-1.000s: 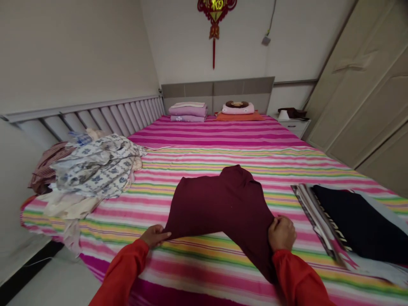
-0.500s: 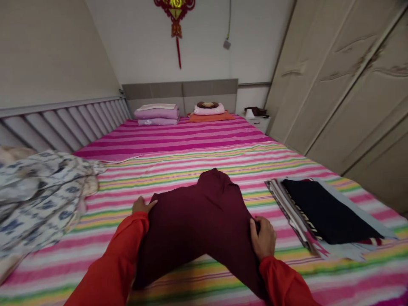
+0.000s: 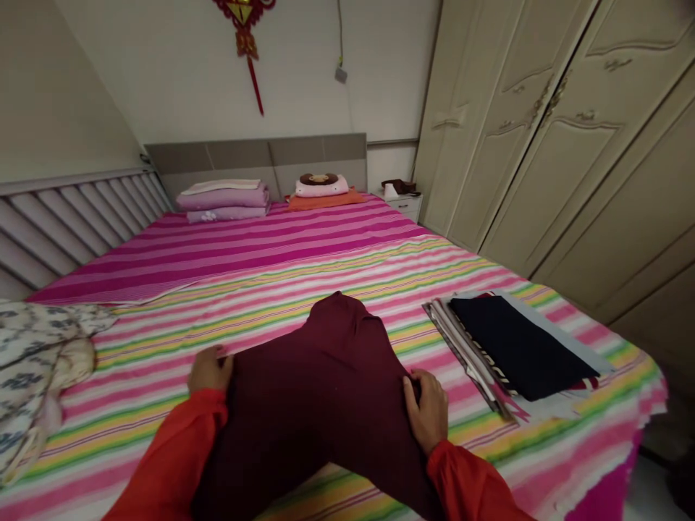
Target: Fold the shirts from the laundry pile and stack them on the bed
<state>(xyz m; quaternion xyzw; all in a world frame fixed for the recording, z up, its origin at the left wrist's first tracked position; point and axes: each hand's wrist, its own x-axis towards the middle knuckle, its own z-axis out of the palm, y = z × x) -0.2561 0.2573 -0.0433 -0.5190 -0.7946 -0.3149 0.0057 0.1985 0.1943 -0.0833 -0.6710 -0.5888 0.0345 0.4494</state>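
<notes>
A dark maroon garment (image 3: 320,391) lies spread on the striped bed, a collar-like bump at its far end and two limb-like parts splitting toward me. Whether it is a top or trousers I cannot tell. My left hand (image 3: 211,370) is closed at its left edge, fingers partly hidden by the hand itself. On the opposite edge my right hand (image 3: 428,407) grips the cloth, thumb on the near side and fingers curled. Both arms wear red sleeves.
Folded clothes (image 3: 521,347), a navy one on top, lie to the right. A crumpled floral cloth (image 3: 38,362) is at left. Folded purple bedding (image 3: 225,197) and a pink pillow (image 3: 321,188) sit by the headboard (image 3: 320,152). A wardrobe (image 3: 521,145) lines the right.
My view has swung to the right, so things appear further left. Both hands stay at the sides of the maroon garment; the left thumb is no longer stretched over the cloth.
</notes>
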